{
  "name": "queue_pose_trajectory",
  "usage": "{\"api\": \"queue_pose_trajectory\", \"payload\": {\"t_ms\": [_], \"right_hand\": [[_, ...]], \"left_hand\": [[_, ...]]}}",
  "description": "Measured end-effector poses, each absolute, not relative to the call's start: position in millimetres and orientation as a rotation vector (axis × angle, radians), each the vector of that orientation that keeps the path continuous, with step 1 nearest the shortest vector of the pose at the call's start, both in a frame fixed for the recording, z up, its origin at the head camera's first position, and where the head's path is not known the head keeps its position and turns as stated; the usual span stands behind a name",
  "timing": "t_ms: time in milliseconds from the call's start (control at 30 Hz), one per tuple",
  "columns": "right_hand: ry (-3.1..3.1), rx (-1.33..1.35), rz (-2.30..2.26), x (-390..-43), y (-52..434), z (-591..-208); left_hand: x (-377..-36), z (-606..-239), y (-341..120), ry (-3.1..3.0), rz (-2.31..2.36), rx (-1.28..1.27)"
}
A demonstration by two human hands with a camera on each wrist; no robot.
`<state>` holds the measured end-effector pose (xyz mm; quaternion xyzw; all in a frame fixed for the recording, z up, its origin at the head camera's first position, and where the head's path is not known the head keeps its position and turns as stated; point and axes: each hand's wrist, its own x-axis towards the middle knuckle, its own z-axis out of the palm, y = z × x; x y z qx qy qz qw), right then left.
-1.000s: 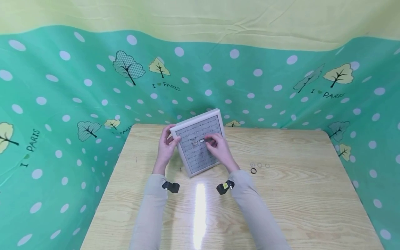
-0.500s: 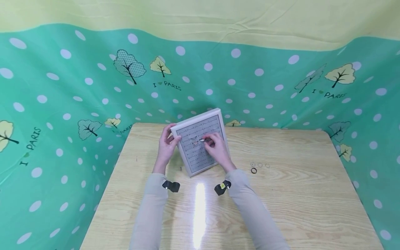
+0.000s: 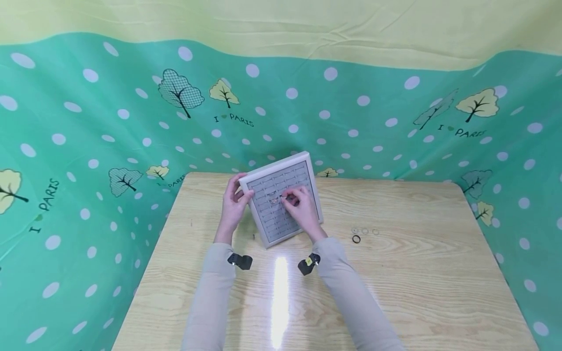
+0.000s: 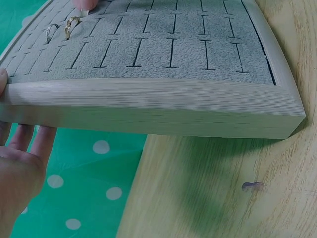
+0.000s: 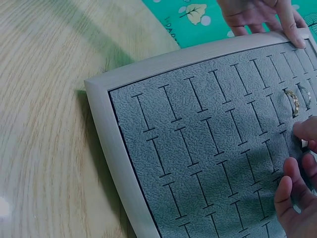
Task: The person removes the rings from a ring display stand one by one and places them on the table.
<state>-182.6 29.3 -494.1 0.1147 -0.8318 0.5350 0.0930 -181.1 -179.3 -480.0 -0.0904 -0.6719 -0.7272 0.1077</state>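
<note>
The left hand (image 3: 234, 204) grips the ring tray (image 3: 281, 197). The right hand (image 3: 303, 209) pinches a ring (image 3: 285, 198) into a slot beside two rings (image 4: 59, 30).

A pale grey ring tray (image 3: 281, 200) with a light beige frame is lined in grey felt cut by rows of dark slots. Two rings (image 4: 59, 30), one silver and one gold, stand in its slots. The tabletop (image 3: 395, 273) is light wood with fine brown grain. A black ring (image 3: 356, 239) lies on it. Behind hangs a green cloth (image 3: 88, 122) with white dots, tree prints and a yellow upper band. The sleeves (image 3: 210, 292) are beige.
</note>
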Motion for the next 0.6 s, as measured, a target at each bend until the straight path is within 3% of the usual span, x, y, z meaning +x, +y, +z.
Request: {"api": "queue_pose_trajectory", "payload": {"t_ms": [600], "right_hand": [[-2.455,0.364,1.698,-180.4,29.8,-497.0]], "left_hand": [[-181.4,-479.4,-178.8,-1.993,-2.120,-0.258]]}}
